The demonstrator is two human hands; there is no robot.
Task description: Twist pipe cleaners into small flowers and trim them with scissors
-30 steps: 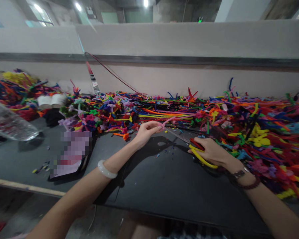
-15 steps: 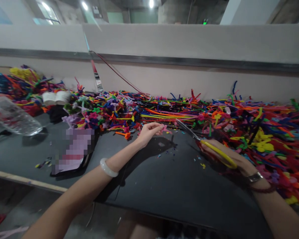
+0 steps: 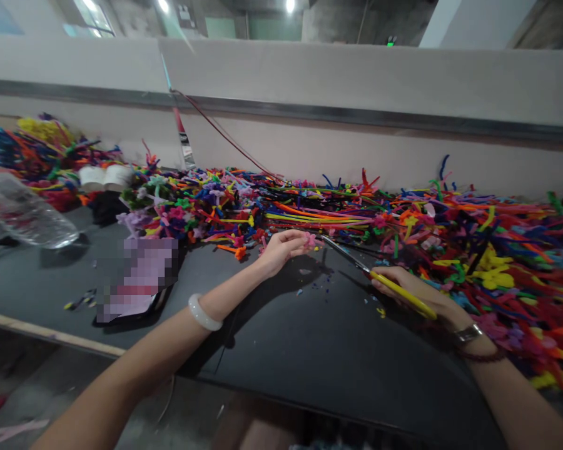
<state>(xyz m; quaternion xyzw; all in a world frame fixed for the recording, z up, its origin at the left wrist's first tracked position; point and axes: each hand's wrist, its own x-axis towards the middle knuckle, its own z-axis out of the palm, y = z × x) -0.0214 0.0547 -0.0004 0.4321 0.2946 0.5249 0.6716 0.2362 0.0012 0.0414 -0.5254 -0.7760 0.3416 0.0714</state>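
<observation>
My left hand [image 3: 281, 250] pinches a small pink pipe-cleaner flower [image 3: 310, 240] at its fingertips, close to the edge of the heap. My right hand [image 3: 406, 290] grips yellow-handled scissors [image 3: 394, 290], their steel blades reaching up and left. The blade tips stop just right of the pink piece, and I cannot tell whether they touch it. Part of the handles is hidden by my fingers. A pale bangle circles my left wrist, and a watch sits on my right.
A long heap of multicoloured pipe cleaners [image 3: 450, 231] runs along a low wall, on a dark grey table [image 3: 309, 350]. Small snippets [image 3: 321, 290] lie near my hands. Left of them are a pixelated flat item [image 3: 141, 278], a clear plastic bottle [image 3: 25, 212] and white rolls [image 3: 106, 178].
The scissors have swung, their tips dropping toward the pink piece. My left hand has barely moved. The view has tilted slightly.
</observation>
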